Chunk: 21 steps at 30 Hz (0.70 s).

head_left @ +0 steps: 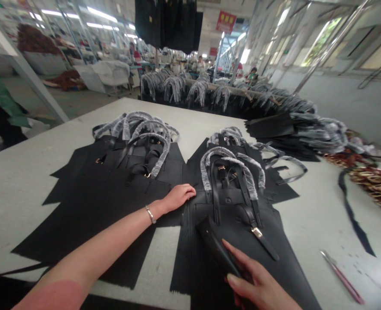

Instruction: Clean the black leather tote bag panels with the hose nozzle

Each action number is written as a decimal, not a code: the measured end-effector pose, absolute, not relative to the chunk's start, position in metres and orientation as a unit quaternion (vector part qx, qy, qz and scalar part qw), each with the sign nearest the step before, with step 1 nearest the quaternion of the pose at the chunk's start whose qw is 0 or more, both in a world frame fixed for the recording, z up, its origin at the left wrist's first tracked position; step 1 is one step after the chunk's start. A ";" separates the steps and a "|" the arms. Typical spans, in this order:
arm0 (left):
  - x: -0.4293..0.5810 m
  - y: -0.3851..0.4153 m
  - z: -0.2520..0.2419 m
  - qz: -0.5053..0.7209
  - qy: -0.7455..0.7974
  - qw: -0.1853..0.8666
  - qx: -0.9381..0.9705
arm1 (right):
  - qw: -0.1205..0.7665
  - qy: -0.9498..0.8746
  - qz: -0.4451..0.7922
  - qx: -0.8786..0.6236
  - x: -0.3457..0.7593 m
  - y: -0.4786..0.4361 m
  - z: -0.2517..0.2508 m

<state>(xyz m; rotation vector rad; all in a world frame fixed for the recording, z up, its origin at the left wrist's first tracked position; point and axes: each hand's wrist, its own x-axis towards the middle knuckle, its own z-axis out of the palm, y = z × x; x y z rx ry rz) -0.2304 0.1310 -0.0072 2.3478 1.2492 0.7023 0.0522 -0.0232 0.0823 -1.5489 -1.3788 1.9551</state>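
Note:
Two overlapping piles of black bag panels lie on the table, the left pile (113,189) and the right pile (261,215). Their arched handles (224,155) are wrapped in clear plastic. My left hand (177,197), with a bracelet at the wrist, has its fingers curled together at the left edge of the top right panel, apparently pinching it. Lower down, my right hand (251,275) is closed round a long black object (216,245), slanting over that panel; its kind is unclear. Close by hangs a short black strap with a gold-coloured buckle (256,233).
A pink-handled pointed tool (342,275) and a black strip (351,211) lie on the white table (306,241) at right. Brown-and-gold bundles (376,185) line the right edge. More wrapped handles (197,90) hang on a rack beyond. A person's sleeve (3,94) shows at left.

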 end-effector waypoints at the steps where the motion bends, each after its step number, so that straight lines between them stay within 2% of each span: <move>1: -0.231 0.128 -0.005 0.244 0.424 0.205 0.848 | 0.145 -0.478 0.681 -0.536 0.052 -0.023 0.083; 11: -0.221 0.129 0.005 0.138 0.301 0.192 0.924 | 0.156 -0.484 0.677 -0.532 0.051 -0.022 0.084; 16: -0.213 0.125 0.004 0.136 0.350 0.187 0.908 | 0.150 -0.486 0.679 -0.530 0.050 -0.024 0.082; 21: -0.214 0.121 -0.001 0.204 0.487 0.212 0.822 | 0.147 -0.489 0.669 -0.540 0.051 -0.025 0.080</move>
